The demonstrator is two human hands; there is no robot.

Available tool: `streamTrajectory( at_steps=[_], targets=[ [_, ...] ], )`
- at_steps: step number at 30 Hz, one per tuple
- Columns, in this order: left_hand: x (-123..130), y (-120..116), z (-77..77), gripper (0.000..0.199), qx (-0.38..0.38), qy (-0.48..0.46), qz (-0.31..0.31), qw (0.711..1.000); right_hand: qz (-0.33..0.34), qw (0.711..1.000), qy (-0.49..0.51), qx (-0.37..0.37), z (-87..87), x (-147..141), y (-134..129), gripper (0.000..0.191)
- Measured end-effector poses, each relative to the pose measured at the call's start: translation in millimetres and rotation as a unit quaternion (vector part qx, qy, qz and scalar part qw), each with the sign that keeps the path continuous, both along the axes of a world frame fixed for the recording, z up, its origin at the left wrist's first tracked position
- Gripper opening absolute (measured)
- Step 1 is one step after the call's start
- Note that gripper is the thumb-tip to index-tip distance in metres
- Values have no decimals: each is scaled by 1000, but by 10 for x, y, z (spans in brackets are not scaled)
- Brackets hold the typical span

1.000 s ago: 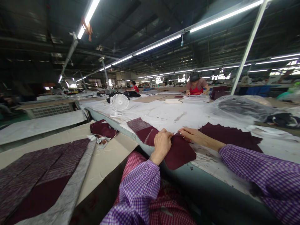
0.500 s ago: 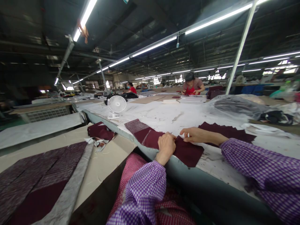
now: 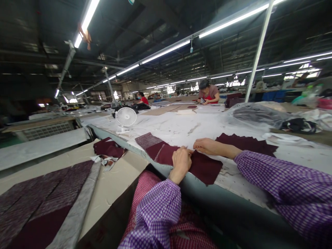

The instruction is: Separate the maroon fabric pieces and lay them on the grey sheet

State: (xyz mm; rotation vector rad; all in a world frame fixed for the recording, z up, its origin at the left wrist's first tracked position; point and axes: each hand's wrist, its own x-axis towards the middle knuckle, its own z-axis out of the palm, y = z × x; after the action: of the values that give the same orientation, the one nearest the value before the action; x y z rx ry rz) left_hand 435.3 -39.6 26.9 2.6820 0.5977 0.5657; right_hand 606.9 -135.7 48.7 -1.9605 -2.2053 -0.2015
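Observation:
Maroon fabric pieces (image 3: 166, 154) lie along the near edge of the white-topped table, with a speckled grey-maroon patch at their far left end. My left hand (image 3: 182, 159) has its fingers curled down onto the fabric, pressing it at a fold or join. Close beside it, my right hand (image 3: 207, 146) pinches the fabric's upper edge, fingers and thumb together; the exact grip is partly hidden. A darker maroon flap (image 3: 206, 168) spreads below my right hand, near the table edge. Behind my right wrist lies a stack of maroon pieces with zigzag edges (image 3: 247, 143).
A small white fan (image 3: 126, 117) stands on the table ahead. At left, a lower beige surface (image 3: 116, 183) carries speckled maroon panels (image 3: 49, 186) and a crumpled maroon bundle (image 3: 109, 148). Clear plastic bags (image 3: 255, 116) lie at right. A co-worker (image 3: 209, 93) in a red apron stands across the table.
My right hand has moved in toward the left hand, and its fingers have closed at the fabric edge. My left hand stays on the fabric. The view has shifted slightly.

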Motion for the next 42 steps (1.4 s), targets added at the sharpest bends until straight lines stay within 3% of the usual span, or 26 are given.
streamTrajectory(
  at_steps=[6, 13, 22, 25, 28, 32, 38, 42],
  targets=[
    [3, 6, 8, 28, 1, -2, -4, 1000, -4, 999, -31, 7, 16, -58, -23, 20],
    [4, 13, -5, 29, 24, 12, -26, 999, -41, 981, -185, 30, -86, -99, -50, 25],
    [17, 18, -43, 32, 89, 19, -52, 994, 21, 962, -271, 30, -172, -25, -98, 24],
    [23, 20, -54, 32, 92, 18, -54, 994, -21, 968, -250, 24, -107, 2, -140, 27],
    [27, 20, -60, 33, 86, 23, -56, 994, -68, 984, -155, 55, -22, -45, -155, 35],
    [30, 9, -46, 33, 87, 24, -53, 994, -21, 998, -46, 47, -5, -205, -130, 33],
    [-132, 65, 15, 24, 57, 26, -49, 997, -23, 999, -11, 25, -100, -301, -153, 32],
    [-327, 151, 21, 23, 23, 10, -28, 999, -21, 1000, -10, 7, -65, -327, -182, 30]
  ],
)
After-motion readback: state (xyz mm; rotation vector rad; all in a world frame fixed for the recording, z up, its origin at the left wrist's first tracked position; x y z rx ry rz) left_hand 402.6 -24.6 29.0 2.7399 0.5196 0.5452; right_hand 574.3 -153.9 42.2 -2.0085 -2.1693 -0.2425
